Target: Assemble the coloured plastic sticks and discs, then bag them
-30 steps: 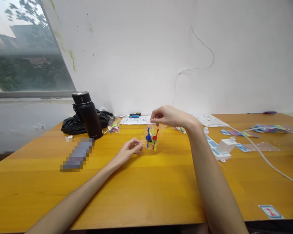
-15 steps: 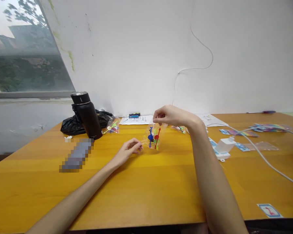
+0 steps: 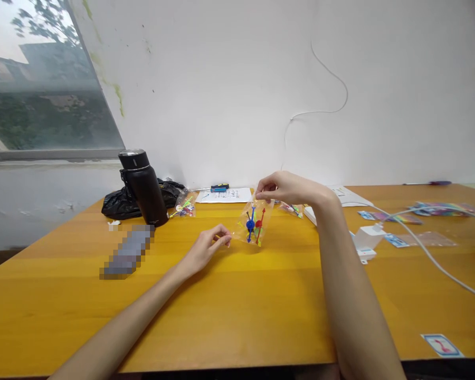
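My right hand [image 3: 287, 188] pinches the top edge of a small clear plastic bag [image 3: 254, 224] and holds it hanging just above the orange wooden table [image 3: 237, 295]. Inside the bag are blue, red, yellow and green plastic picks. My left hand [image 3: 208, 245] rests on the table just left of the bag, fingers curled, thumb and forefinger pinched together on something I cannot make out. The two hands are a short gap apart.
A black flask [image 3: 143, 186] and a black plastic bag [image 3: 121, 202] stand at the back left, with another bag of picks [image 3: 184, 205] beside them. Papers [image 3: 224, 195], a white power strip [image 3: 360, 240], a cable [image 3: 431, 254] and label cards [image 3: 442, 344] lie to the right.
My right hand has shifted slightly to the right and tilted the bag, so the picks now lean. My left hand has stayed in place.
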A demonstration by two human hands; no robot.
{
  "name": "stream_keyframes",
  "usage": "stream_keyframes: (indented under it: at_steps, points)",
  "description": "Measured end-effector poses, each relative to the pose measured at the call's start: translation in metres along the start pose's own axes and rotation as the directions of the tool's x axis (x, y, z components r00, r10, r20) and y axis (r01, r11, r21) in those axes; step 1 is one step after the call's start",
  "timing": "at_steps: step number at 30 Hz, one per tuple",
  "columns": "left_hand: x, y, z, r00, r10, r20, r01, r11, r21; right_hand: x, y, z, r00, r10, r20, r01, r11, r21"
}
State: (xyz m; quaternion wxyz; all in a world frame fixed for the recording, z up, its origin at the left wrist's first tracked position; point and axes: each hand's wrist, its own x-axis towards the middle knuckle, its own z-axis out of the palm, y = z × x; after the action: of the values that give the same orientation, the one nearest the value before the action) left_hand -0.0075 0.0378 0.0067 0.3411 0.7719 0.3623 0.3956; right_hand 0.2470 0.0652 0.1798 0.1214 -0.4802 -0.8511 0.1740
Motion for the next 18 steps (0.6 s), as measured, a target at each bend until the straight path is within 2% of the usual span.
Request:
stream_keyframes:
  at_steps: [6,10,14,18]
  points:
    - [-0.002,0.009,-0.004,0.999,0.027,0.033,-0.032,0.985,0.168,0.0,0.003,-0.002,1.0,-0.014,0.013,0.014,1.0,0.012]
    - [-0.004,0.01,-0.006,0.999,0.044,0.023,-0.047,0.982,0.181,0.001,-0.001,0.0,1.0,-0.019,0.006,0.019,1.0,0.001]
    - [-0.006,0.007,-0.003,1.0,0.0,-0.013,0.001,0.997,0.081,0.005,-0.011,0.006,1.0,-0.025,0.011,0.026,0.999,-0.035]
    - [-0.004,0.003,0.003,0.995,-0.094,-0.021,0.089,0.982,-0.165,0.016,-0.024,0.019,0.995,-0.082,0.051,0.085,0.994,-0.07]
